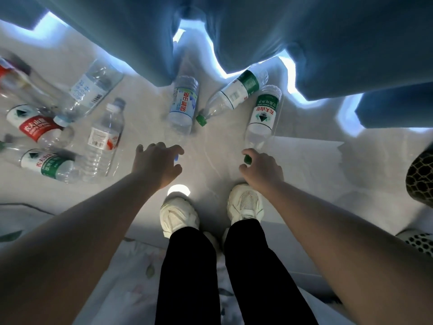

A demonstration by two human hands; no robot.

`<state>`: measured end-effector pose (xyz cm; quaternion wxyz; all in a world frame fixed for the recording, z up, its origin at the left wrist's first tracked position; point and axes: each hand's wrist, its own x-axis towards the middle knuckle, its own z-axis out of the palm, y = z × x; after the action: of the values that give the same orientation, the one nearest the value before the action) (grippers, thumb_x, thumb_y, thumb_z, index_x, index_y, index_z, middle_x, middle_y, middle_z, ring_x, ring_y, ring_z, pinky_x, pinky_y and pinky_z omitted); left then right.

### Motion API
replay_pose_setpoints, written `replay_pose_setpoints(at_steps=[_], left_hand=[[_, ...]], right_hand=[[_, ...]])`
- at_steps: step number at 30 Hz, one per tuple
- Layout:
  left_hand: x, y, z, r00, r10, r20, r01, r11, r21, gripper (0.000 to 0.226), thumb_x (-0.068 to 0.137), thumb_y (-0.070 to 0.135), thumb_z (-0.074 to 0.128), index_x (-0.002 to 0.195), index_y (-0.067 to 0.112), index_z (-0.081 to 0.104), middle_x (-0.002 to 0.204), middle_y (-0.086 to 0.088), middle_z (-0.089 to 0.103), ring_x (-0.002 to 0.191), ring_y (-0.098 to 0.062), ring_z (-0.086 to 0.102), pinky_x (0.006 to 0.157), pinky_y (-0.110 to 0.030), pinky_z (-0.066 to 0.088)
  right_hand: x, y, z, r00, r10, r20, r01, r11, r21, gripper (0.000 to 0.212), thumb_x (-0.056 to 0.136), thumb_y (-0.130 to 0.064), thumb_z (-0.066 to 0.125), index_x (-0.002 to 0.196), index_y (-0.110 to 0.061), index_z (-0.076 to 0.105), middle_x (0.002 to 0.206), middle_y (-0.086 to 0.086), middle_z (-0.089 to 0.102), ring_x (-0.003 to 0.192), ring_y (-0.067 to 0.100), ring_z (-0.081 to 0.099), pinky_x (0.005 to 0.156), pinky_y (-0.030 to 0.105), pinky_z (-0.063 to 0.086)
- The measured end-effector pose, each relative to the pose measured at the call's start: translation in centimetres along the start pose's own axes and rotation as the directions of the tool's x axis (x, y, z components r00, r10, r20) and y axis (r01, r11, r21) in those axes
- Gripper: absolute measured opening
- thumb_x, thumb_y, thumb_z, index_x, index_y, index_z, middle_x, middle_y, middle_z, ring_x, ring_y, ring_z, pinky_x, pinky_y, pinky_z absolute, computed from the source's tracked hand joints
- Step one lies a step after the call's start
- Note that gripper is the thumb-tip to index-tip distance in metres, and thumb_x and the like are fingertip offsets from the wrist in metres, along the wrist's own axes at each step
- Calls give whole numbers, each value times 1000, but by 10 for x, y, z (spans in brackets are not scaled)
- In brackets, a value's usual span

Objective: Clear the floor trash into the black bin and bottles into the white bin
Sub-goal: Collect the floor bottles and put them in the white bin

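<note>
Several clear plastic bottles lie on the pale floor. My left hand (157,163) curls its fingers and thumb round the blue-capped neck of the blue-label bottle (183,103), which lies straight ahead. My right hand (261,167) pinches the green cap of a green-label bottle (263,113) that points away from me. Another green-label bottle (230,96) lies between those two, untouched. At the right edge, a patterned black bin (421,177) and the perforated rim of a white bin (419,242) show only in part.
More bottles lie in a loose heap at the left, among them a red-label bottle (37,127) and a tall clear bottle (103,139). Blue curtains (257,31) hang over the floor ahead. My white shoes (179,215) stand just behind my hands.
</note>
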<state>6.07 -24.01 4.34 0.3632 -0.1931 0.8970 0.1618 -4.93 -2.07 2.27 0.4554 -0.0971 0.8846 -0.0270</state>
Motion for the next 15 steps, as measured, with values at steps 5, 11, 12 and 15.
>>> replay_pose_setpoints(at_steps=[5, 11, 12, 15], left_hand=[[-69, 30, -72, 993, 29, -118, -45, 991, -129, 38, 88, 29, 64, 122, 23, 49, 105, -11, 55, 90, -28, 60, 80, -36, 47], [-170, 76, -166, 916, 174, -360, -234, 964, -130, 28, 88, 21, 61, 114, 24, 52, 84, -8, 56, 70, -32, 60, 67, -34, 47], [-191, 86, -185, 897, 210, -389, -276, 953, -121, 28, 87, 21, 62, 113, 24, 52, 82, -6, 58, 68, -32, 60, 66, -34, 46], [-258, 117, -249, 851, 255, -460, -352, 926, -138, 29, 84, 25, 65, 110, 24, 54, 78, -2, 66, 68, -31, 63, 69, -33, 43]], right_hand=[[-65, -3, -70, 976, -104, -192, 85, 991, -105, 30, 91, -30, 53, 120, -26, 49, 110, 12, 56, 104, 32, 54, 84, 38, 39], [-179, -6, -158, 884, -271, -382, 202, 956, -210, 26, 94, -31, 52, 118, -21, 50, 98, 12, 69, 87, 34, 65, 79, 36, 39], [-204, -6, -174, 867, -280, -412, 215, 957, -196, 26, 93, -31, 53, 116, -20, 50, 95, 10, 70, 83, 33, 66, 78, 35, 39], [-284, -9, -227, 850, -236, -472, 204, 972, -119, 27, 92, -35, 54, 113, -18, 51, 91, 6, 72, 79, 31, 65, 81, 35, 39]])
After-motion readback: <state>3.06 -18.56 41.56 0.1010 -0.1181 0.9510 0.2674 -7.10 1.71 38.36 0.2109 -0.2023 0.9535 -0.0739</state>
